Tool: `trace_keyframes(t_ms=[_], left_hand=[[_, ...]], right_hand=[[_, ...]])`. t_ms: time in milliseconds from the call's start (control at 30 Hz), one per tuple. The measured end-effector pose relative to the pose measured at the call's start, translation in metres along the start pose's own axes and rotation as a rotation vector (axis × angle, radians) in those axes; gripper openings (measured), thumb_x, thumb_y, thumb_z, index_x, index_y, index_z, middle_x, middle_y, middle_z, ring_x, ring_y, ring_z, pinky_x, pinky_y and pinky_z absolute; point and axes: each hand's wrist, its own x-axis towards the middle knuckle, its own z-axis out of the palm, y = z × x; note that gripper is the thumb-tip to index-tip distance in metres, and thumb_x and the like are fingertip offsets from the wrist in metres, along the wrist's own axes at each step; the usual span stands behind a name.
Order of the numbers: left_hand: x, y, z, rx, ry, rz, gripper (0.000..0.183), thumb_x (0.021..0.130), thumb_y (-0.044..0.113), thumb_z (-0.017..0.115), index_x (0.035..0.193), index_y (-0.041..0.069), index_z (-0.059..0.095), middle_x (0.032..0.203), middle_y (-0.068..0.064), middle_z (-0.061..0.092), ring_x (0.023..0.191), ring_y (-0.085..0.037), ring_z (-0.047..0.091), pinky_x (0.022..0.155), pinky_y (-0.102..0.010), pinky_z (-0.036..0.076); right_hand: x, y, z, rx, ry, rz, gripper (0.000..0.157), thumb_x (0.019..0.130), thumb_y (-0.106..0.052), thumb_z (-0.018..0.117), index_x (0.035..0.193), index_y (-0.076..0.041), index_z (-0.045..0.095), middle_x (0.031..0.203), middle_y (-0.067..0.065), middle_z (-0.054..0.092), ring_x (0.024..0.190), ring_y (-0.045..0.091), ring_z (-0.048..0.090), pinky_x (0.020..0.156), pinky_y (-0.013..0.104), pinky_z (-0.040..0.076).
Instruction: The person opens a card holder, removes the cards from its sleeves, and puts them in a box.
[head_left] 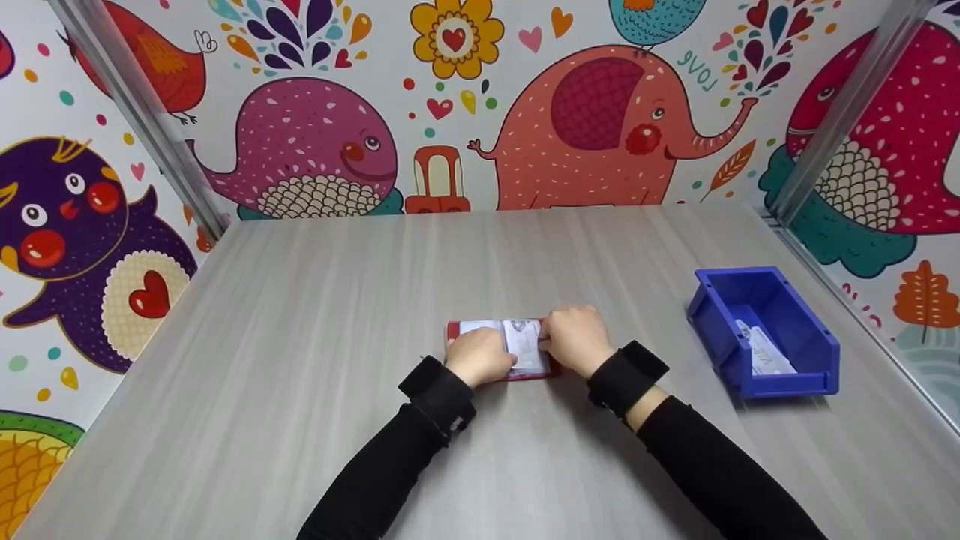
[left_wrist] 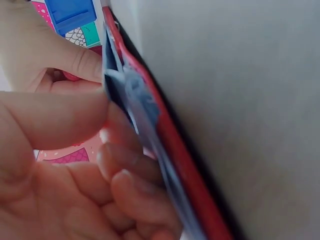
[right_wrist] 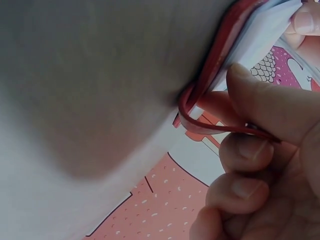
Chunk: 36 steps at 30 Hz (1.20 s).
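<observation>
A red card holder (head_left: 453,328) lies spread on the table, with pale sleeves inside and a white printed card (head_left: 523,341) on its right half. My left hand (head_left: 480,356) pinches the edge of a sleeve (left_wrist: 115,80) between thumb and fingers. At the holder's right side, my right hand (head_left: 577,339) grips the holder, its thumb against the sleeves. In the right wrist view, a red strap (right_wrist: 215,129) with a small metal snap curves from the holder into the right hand's curled fingers. Whether the card sits fully inside its sleeve cannot be told.
To the right stands a blue plastic bin (head_left: 795,385) holding white printed cards or papers (head_left: 769,355). The pale wood-grain table (head_left: 315,322) meets walls (head_left: 465,105) printed with cartoon animals at the back and sides.
</observation>
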Motion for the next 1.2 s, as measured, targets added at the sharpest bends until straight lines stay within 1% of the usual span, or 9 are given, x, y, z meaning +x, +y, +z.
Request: trace_keyframes(t_ms=[100, 200, 300, 467, 733, 867, 1033, 1100, 1200], left_hand=[[0.001, -0.001, 0.001, -0.004, 0.010, 0.009, 0.029, 0.087, 0.030, 0.071, 0.095, 0.002, 0.070, 0.106, -0.013, 0.070, 0.096, -0.032, 0.065, 0.088, -0.054, 0.044], [0.001, -0.003, 0.001, -0.004, 0.015, 0.019, 0.026, 0.086, 0.029, 0.071, 0.087, 0.003, 0.069, 0.099, -0.012, 0.070, 0.091, -0.031, 0.066, 0.084, -0.053, 0.046], [0.000, -0.006, 0.000, -0.011, 0.015, 0.021, 0.025, 0.085, 0.029, 0.071, 0.083, 0.004, 0.068, 0.096, -0.011, 0.070, 0.087, -0.030, 0.066, 0.080, -0.052, 0.048], [-0.001, -0.011, -0.004, -0.026, -0.002, 0.013, 0.024, 0.086, 0.030, 0.070, 0.084, 0.006, 0.067, 0.096, -0.010, 0.069, 0.085, -0.028, 0.064, 0.078, -0.050, 0.049], [-0.003, -0.019, -0.011, -0.042, -0.029, 0.003, 0.022, 0.085, 0.028, 0.069, 0.076, 0.009, 0.061, 0.085, -0.006, 0.064, 0.076, -0.022, 0.057, 0.074, -0.046, 0.049], [-0.004, -0.022, -0.013, -0.045, -0.028, -0.002, 0.021, 0.083, 0.027, 0.069, 0.078, 0.009, 0.061, 0.087, -0.007, 0.064, 0.076, -0.021, 0.056, 0.074, -0.045, 0.049], [-0.005, -0.025, -0.015, -0.055, -0.023, 0.012, 0.018, 0.082, 0.025, 0.068, 0.078, 0.009, 0.062, 0.087, -0.007, 0.064, 0.074, -0.021, 0.054, 0.072, -0.045, 0.050], [-0.005, -0.026, -0.017, -0.067, -0.022, 0.024, 0.017, 0.081, 0.024, 0.068, 0.075, 0.010, 0.059, 0.084, -0.005, 0.061, 0.071, -0.020, 0.052, 0.070, -0.044, 0.050], [-0.006, -0.028, -0.018, -0.092, -0.016, 0.047, 0.022, 0.079, 0.022, 0.067, 0.067, 0.012, 0.053, 0.076, -0.004, 0.056, 0.066, -0.019, 0.047, 0.063, -0.040, 0.047]], right_hand=[[0.000, 0.001, 0.000, 0.011, -0.003, 0.005, 0.008, 0.075, -0.015, 0.085, 0.078, -0.011, 0.080, 0.074, 0.007, 0.071, 0.068, 0.031, 0.065, 0.067, 0.047, 0.047], [-0.001, 0.001, -0.001, 0.019, 0.004, 0.008, 0.008, 0.073, -0.015, 0.086, 0.079, -0.012, 0.080, 0.076, 0.007, 0.072, 0.070, 0.032, 0.066, 0.069, 0.047, 0.048], [-0.002, 0.001, 0.000, 0.020, 0.010, 0.002, 0.010, 0.072, -0.015, 0.086, 0.080, -0.012, 0.081, 0.078, 0.007, 0.073, 0.072, 0.032, 0.067, 0.070, 0.048, 0.048], [-0.002, 0.002, 0.000, 0.012, 0.005, -0.011, 0.011, 0.072, -0.016, 0.086, 0.081, -0.013, 0.081, 0.078, 0.006, 0.073, 0.070, 0.031, 0.066, 0.069, 0.047, 0.048], [-0.001, 0.001, 0.000, -0.005, -0.007, -0.010, 0.008, 0.073, -0.017, 0.085, 0.079, -0.014, 0.080, 0.076, 0.007, 0.072, 0.069, 0.032, 0.065, 0.068, 0.047, 0.048], [-0.001, 0.001, 0.000, -0.008, -0.005, -0.009, 0.008, 0.073, -0.018, 0.085, 0.078, -0.014, 0.080, 0.076, 0.007, 0.072, 0.069, 0.033, 0.066, 0.068, 0.048, 0.048], [-0.002, 0.001, 0.000, -0.007, -0.005, -0.011, 0.009, 0.073, -0.017, 0.086, 0.079, -0.013, 0.080, 0.077, 0.007, 0.072, 0.069, 0.032, 0.066, 0.067, 0.047, 0.047], [-0.002, 0.001, 0.000, -0.005, 0.002, -0.018, 0.008, 0.073, -0.017, 0.086, 0.078, -0.013, 0.080, 0.077, 0.006, 0.072, 0.068, 0.032, 0.066, 0.066, 0.047, 0.047], [-0.002, 0.002, 0.001, 0.002, 0.022, -0.037, 0.007, 0.072, -0.015, 0.085, 0.075, -0.013, 0.079, 0.074, 0.006, 0.072, 0.066, 0.031, 0.065, 0.064, 0.047, 0.047]])
